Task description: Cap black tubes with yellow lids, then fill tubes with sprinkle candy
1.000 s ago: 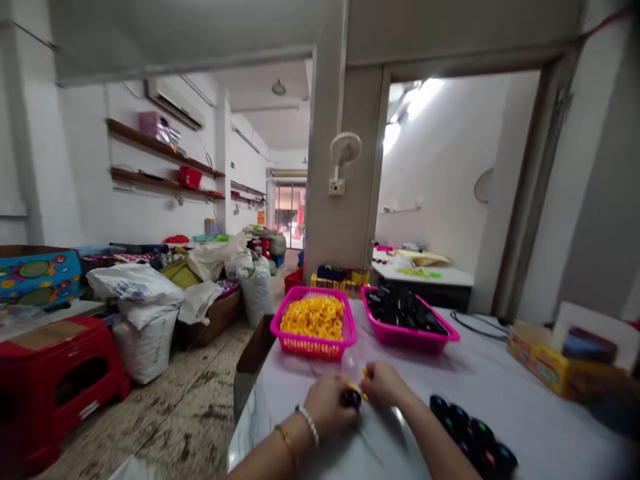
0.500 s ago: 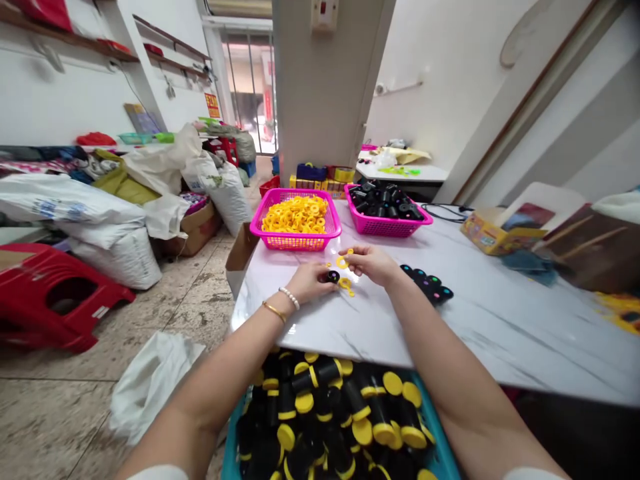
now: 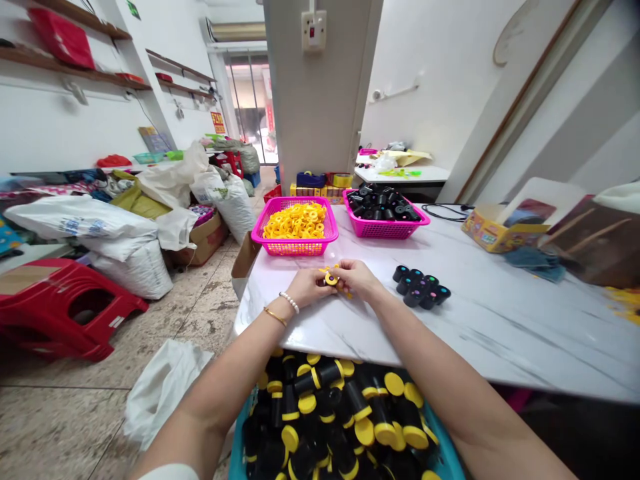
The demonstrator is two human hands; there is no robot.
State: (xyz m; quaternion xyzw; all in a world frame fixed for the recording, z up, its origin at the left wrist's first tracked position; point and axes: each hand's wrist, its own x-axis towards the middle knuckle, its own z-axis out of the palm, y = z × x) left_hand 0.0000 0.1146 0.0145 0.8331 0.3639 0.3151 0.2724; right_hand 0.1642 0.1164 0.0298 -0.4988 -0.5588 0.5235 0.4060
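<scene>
Between the fingers of my left hand [image 3: 306,288] is a small black cylinder, mostly hidden, its end facing me. A yellow ring [image 3: 327,281] sits around that end. The fingers of my right hand [image 3: 357,279] are closed at the ring's right side, touching it. Loose yellow rings [image 3: 349,294] lie on the white marbled table [image 3: 320,330] under and beside my fingers, partly covered. To the right of my right hand, several black cylinders [image 3: 423,288] with coloured dots on their ends stand in a tight group.
Beyond my hands stand a pink basket [image 3: 295,249] of yellow rings and another pink basket [image 3: 390,231] of black parts. A teal basket [image 3: 238,427] heaped with yellow-capped black cylinders is below the table's near edge. An open carton [image 3: 493,230] stands right; a red stool [image 3: 65,300] is left.
My right hand has moved left and slightly down to my left hand. The yellow ring it held apart is now around the end of the black cylinder. The view has tilted up slightly.
</scene>
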